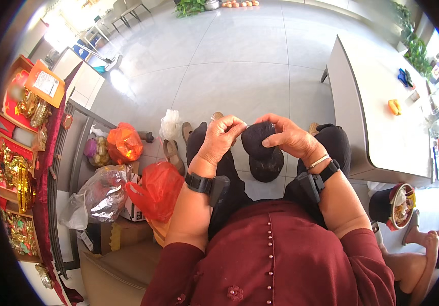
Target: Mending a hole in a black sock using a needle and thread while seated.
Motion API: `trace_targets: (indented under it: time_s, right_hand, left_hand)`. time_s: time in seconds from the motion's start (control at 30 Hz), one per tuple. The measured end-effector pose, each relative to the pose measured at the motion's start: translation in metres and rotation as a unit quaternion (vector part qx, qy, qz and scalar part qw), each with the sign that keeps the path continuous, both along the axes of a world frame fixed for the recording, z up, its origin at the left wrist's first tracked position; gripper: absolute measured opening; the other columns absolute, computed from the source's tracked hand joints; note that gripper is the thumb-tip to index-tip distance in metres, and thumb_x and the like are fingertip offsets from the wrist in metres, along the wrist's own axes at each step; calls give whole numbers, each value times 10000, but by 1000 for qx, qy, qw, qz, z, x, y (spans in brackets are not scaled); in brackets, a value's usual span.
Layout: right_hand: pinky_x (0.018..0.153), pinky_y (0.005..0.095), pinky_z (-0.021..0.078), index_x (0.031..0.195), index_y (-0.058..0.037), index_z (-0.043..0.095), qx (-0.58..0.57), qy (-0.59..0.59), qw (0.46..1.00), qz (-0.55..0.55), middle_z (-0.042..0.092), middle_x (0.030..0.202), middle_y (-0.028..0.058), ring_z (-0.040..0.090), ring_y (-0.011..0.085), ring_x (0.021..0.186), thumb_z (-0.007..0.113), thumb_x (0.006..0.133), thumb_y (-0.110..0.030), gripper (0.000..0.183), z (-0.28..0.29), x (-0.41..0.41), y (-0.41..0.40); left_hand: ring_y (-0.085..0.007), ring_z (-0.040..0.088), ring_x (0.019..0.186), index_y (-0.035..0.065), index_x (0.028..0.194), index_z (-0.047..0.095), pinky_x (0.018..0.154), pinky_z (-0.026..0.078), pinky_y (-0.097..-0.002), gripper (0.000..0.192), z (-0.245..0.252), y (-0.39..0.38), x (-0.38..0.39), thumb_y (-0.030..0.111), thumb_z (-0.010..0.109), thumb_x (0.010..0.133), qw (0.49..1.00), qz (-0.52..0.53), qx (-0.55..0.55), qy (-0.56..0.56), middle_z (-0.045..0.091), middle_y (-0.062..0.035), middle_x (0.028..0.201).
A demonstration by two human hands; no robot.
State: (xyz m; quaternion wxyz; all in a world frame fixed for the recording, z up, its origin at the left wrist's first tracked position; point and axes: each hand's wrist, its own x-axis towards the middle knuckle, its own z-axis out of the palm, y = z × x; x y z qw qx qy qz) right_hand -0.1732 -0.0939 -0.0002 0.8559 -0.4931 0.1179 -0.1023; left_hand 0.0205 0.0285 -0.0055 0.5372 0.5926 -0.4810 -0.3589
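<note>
Between finger and thumb, my right hand holds a dark, rounded, fuzzy-looking piece over my lap. My left hand is beside it on the left, its thumb and forefinger pinched together at the piece's edge. A thin, light glint shows at those fingertips; whether it is a needle or a thread is too small to tell. Just below the held piece is a second black rounded thing, partly covered by it, with pale specks on its surface. I cannot tell whether the two are joined.
On my left are a red plastic bag, a clear plastic bag, an orange bag and trays of gold ornaments. A white table stands right, with a waste bin and another person's leg nearby.
</note>
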Motion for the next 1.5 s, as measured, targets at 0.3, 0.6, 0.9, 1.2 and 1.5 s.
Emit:
trace_targets:
  time_s: [0.3,0.6,0.9,1.2,1.5]
  right_hand:
    - [951,430,490,1231,-76,522,166,-140,966,-139,607,1169,88,602,226,1085,650,865,-65,388,-4,-1,-12]
    - [992,495,485,1214,-74,499,224,-198,918,-259,565,1224,107,575,286,1141,638,889,-63,354,-2,-3,-16]
    - [882,464,544,1205,-85,327,109,-64,890,-439,542,1139,142,609,269,1020,772,778,-44,618,-4,2,-12]
    - [839,317,488,1139,-62,533,-390,98,852,-334,579,1051,95,568,169,972,816,677,-106,544,-11,7,0]
    - [808,287,494,1143,-58,557,-130,96,987,-2,609,995,47,592,150,906,766,721,-71,471,-1,2,1]
  left_hand:
    - [-49,473,556,40,836,653,524,395,-205,152,2,1,0,159,643,929,993,18,40,107,531,40,648]
    - [-44,475,555,31,845,675,519,387,-200,126,-1,0,-2,140,673,910,998,-23,42,-38,545,43,655]
    - [-38,494,600,21,867,690,546,398,-206,120,-3,2,-4,137,689,897,993,-102,17,-50,560,42,680]
    - [-37,479,602,43,840,682,551,381,-201,129,6,5,-2,153,679,908,998,-71,0,2,562,47,682]
    - [-30,456,593,48,827,656,538,369,-203,151,5,2,-3,167,676,918,999,-17,-31,6,545,57,679]
